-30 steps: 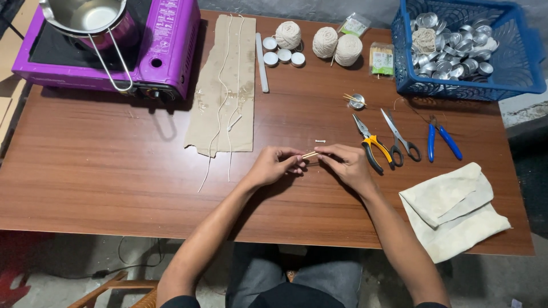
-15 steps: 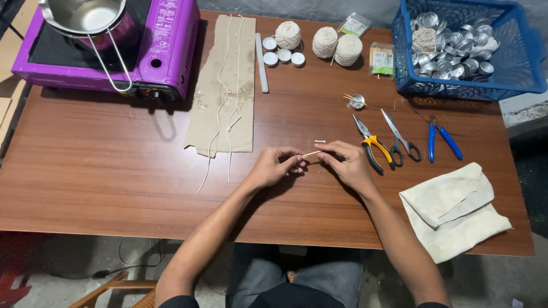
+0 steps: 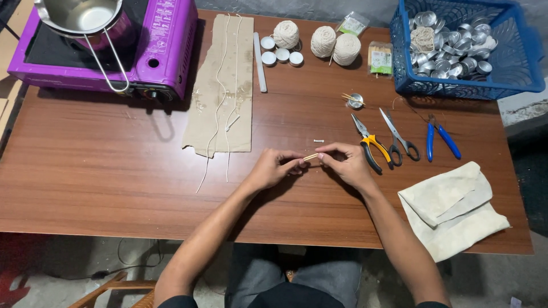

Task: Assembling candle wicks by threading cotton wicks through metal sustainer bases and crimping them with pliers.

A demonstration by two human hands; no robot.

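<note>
A thin pale stick [image 3: 310,155] is pinched at the centre of the frame, just above the brown wooden desk [image 3: 114,171]. Its left end is held in the closed grip of the left hand [image 3: 273,168], its right end in the closed grip of the right hand [image 3: 345,163], fingertips of both hands nearly meeting. A tiny white piece [image 3: 318,140] is seen on the desk just above the hands. To the right, yellow-handled pliers [image 3: 368,144], scissors [image 3: 398,138] and blue-handled pliers [image 3: 438,138] are laid side by side, with a small metal cup [image 3: 355,101] holding sticks above them. A folded cream cloth [image 3: 451,208] is spread at lower right. A strip of cardboard [image 3: 222,85] carrying long white strings [image 3: 220,102] is placed left of centre. Three balls of twine [image 3: 323,41] and white tealights [image 3: 281,53] are lined along the top edge. A blue basket [image 3: 514,68] of metal cups occupies the upper right, a purple stove [image 3: 165,45] with a steel pot [image 3: 80,14] the upper left.
</note>
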